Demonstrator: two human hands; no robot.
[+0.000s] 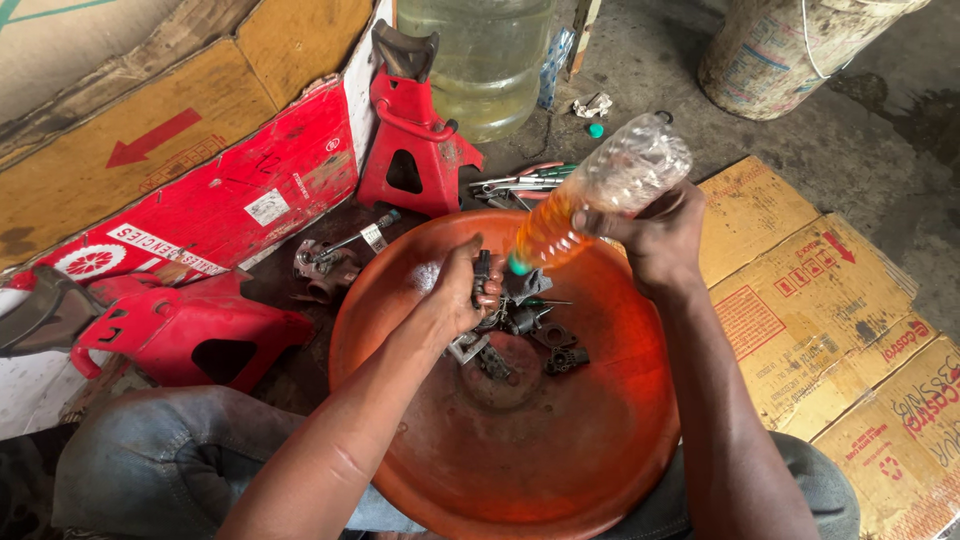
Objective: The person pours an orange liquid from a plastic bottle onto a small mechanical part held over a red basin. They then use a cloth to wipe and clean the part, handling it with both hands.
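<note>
From the head camera we see our right hand (pixel 655 235) wrapped shut around a clear plastic bottle (pixel 600 190), tipped cap-down so its orange liquid gathers at the green cap just beside our left fingertips. Our left hand (pixel 455 295) pinches a small dark metal part (pixel 483 272), fingers curled closed on it, above a heap of greasy parts (pixel 525 325) in the orange basin (pixel 560 450). We judge this a rinsing step: liquid goes onto the held part, which calls for a steady tilt and a firm pinch.

Beyond our left knuckles leans a red cardboard panel (pixel 230 200) with a white label; above it, tan cardboard with a red arrow (pixel 152 137). Past our right wrist lie flattened tan cartons (pixel 830 320) printed in red.
</note>
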